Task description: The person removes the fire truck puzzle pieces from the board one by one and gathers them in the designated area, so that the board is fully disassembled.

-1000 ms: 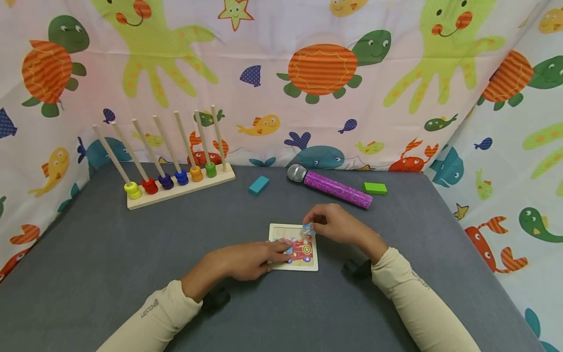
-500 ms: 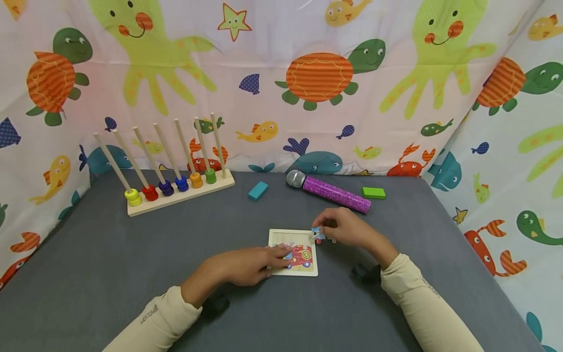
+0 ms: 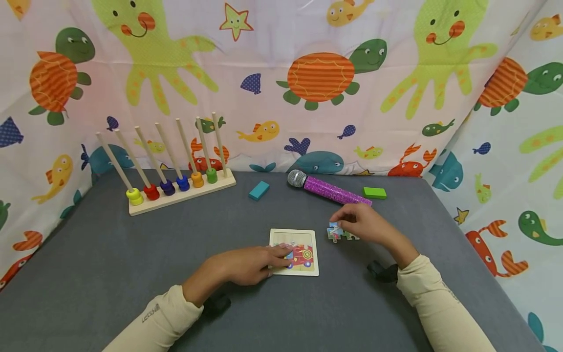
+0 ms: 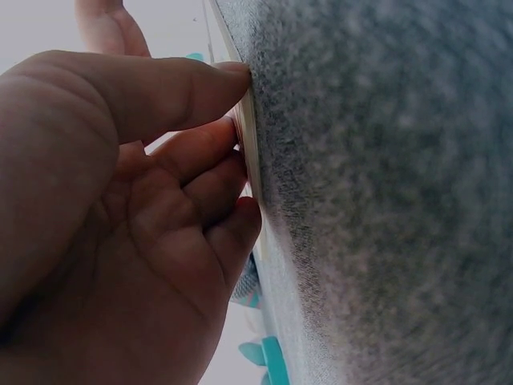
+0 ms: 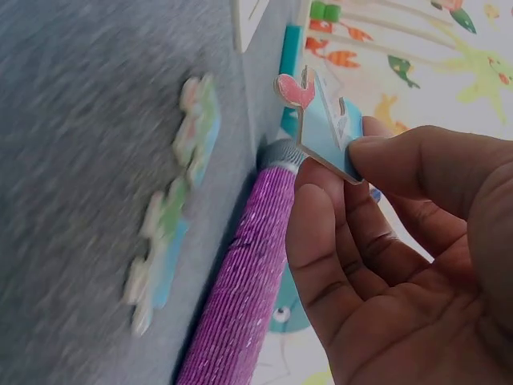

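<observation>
A small wooden jigsaw tray (image 3: pixel 315 259) lies on the grey table, with a red vehicle picture in its lower part. My left hand (image 3: pixel 248 261) rests on its left side, fingers stretched over the picture. In the left wrist view, the thumb (image 4: pixel 184 92) touches the edge of the tray. Right of the tray, my right hand (image 3: pixel 365 225) pinches a light-blue jigsaw piece (image 5: pixel 325 120) between thumb and fingers. Below that piece, two more jigsaw pieces lie on the table: one green and pink (image 5: pixel 200 124), the other green and blue (image 5: pixel 164 249).
Behind the right hand lies a purple glittery toy microphone (image 3: pixel 330 189), with a green block (image 3: pixel 374 193) beside it. A teal block (image 3: pixel 259 190) lies farther left. At the back left stands a wooden peg rack (image 3: pixel 184 191) with coloured beads. A sea-animal curtain (image 3: pixel 198 93) hangs behind.
My right hand has moved right, off the tray, carrying the pinched jigsaw piece over the loose pieces. The left hand has stayed on the tray. The head view has tilted slightly.
</observation>
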A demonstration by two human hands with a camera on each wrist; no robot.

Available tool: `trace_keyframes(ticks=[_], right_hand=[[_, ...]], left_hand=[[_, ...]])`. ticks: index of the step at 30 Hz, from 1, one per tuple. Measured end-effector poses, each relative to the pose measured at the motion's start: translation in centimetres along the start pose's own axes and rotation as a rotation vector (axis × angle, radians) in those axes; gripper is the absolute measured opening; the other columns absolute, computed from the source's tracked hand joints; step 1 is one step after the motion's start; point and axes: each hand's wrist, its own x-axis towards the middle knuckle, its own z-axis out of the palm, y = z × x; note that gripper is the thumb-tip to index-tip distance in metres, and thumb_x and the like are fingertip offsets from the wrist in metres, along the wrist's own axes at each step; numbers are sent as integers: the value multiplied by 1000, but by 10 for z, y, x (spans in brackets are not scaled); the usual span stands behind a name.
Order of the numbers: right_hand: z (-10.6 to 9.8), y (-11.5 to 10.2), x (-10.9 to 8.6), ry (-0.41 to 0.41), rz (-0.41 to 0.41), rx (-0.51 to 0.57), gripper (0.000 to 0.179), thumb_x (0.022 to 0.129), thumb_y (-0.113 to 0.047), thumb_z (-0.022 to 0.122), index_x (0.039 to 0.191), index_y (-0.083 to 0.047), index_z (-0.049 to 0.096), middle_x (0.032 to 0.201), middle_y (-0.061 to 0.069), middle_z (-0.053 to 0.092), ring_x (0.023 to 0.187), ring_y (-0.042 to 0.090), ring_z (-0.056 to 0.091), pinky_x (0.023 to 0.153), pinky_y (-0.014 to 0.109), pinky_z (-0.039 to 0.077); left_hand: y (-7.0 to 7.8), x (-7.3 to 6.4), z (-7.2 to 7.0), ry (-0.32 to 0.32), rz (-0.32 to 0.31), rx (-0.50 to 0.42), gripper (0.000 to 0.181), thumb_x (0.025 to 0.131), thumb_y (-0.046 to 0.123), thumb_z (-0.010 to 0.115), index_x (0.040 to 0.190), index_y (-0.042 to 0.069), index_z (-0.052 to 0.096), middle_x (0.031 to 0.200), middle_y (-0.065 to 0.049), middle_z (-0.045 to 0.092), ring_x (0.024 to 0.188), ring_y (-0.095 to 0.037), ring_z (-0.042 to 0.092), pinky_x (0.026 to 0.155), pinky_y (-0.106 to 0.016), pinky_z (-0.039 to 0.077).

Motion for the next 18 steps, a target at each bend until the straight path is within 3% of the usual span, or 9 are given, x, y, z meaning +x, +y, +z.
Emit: trace_keyframes(ticks=[8, 18], right_hand=[[-8, 17, -14, -2, 58, -21, 17, 92, 0, 61, 103, -3, 72, 95, 4, 68, 80, 20, 56, 67, 29, 49], [-28, 33, -31, 15, 72, -43, 18, 93, 0, 61, 105, -4, 73, 98, 4, 68, 83, 21, 57, 70, 28, 51]], left_hand=[[2, 0, 0, -4, -9, -6, 45, 102, 7, 48, 145, 15, 47, 158, 1, 26, 144, -13, 19, 113, -38, 23], [2, -1, -1, -6, -9, -6, 44, 102, 6, 48, 145, 15, 48, 158, 1, 26, 145, -13, 19, 114, -37, 23]])
